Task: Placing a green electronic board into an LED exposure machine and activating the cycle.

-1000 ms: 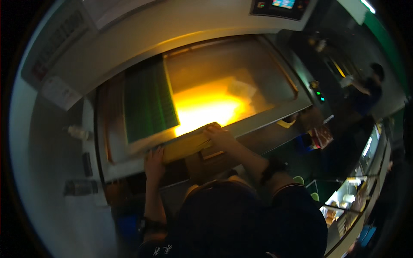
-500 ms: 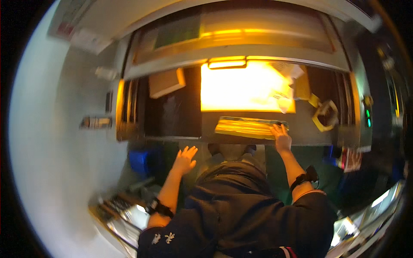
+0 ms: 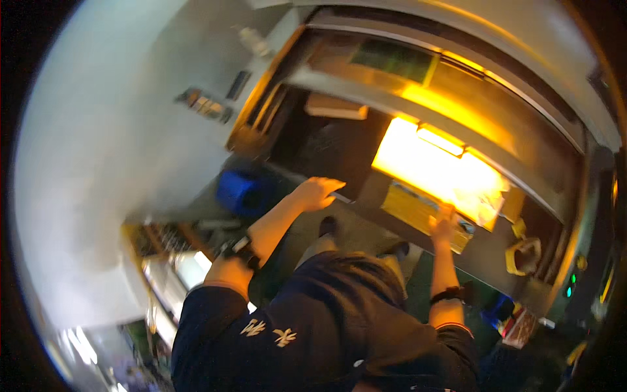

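My right hand [image 3: 443, 223] rests on a flat yellow-lit stack of sheets or boards [image 3: 410, 208], near its right end. Its fingers look stretched out over the top, though motion blurs them. What exactly the stack is made of cannot be made out. Held out over the front edge of the workbench [image 3: 356, 186], my left hand [image 3: 318, 193] has its fingers extended and nothing in them. Just beyond the stack lies a brightly glowing light panel [image 3: 424, 163] set in the bench top.
A pale box [image 3: 336, 106] sits at the back left of the bench. Toward the right end are a yellow tape-like ring [image 3: 524, 256] and a brown block [image 3: 513, 204]. A hinged cover with a handle [image 3: 441, 140] spans the back. A blue bin [image 3: 238, 191] stands below, left.
The whole view has turned, so the bench now slants down to the right. My left hand has moved to the bench's front edge. My right hand has shifted inward along the stack.
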Available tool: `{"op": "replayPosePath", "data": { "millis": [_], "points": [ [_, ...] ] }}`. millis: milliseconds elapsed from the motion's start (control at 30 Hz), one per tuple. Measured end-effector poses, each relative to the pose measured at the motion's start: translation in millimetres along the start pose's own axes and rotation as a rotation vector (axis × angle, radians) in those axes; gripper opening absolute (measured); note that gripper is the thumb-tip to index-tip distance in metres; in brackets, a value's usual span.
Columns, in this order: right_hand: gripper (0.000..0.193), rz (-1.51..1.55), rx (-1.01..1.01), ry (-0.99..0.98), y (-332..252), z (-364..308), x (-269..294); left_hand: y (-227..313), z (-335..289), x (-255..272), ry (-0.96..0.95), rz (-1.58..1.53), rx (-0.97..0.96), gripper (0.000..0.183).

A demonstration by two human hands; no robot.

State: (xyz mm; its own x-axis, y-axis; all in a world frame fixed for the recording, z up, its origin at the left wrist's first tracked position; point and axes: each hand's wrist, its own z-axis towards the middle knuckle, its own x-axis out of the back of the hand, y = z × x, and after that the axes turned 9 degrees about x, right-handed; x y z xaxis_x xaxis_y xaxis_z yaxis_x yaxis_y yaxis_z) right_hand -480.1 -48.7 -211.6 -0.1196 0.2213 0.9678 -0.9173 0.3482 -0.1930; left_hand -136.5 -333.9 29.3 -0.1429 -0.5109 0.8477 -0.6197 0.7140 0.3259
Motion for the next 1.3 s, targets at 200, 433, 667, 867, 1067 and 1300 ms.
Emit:
{"op": "replayPosePath", "data": {
  "millis": [200,433,667,867,1067,1300],
  "points": [
    [0.084,0.160,-0.151,0.178,-137,109,84,-112,-48,-52,-0.052,-0.372,0.022,0.054],
    [0.075,-0.223,-0.594,-0.155,-247,63,73,-264,-120,-90,-0.078,-0.733,0.247,0.050],
    [0.052,0.133,-0.661,-0.669,-270,28,106,-306,-124,-83,-0.246,-0.911,0.135,0.053],
    [0.053,-0.167,-0.600,-0.357,-306,25,219,-250,-78,-3,-0.162,-1.115,-0.230,0.080],
    [0.053,-0.154,-0.625,-0.216,-345,65,352,-191,-57,91,0.112,-1.586,-0.387,0.088],
    [0.051,0.200,0.092,0.504,-396,110,231,-149,-56,179,0.317,-1.638,-0.652,0.097]
  ]
}}
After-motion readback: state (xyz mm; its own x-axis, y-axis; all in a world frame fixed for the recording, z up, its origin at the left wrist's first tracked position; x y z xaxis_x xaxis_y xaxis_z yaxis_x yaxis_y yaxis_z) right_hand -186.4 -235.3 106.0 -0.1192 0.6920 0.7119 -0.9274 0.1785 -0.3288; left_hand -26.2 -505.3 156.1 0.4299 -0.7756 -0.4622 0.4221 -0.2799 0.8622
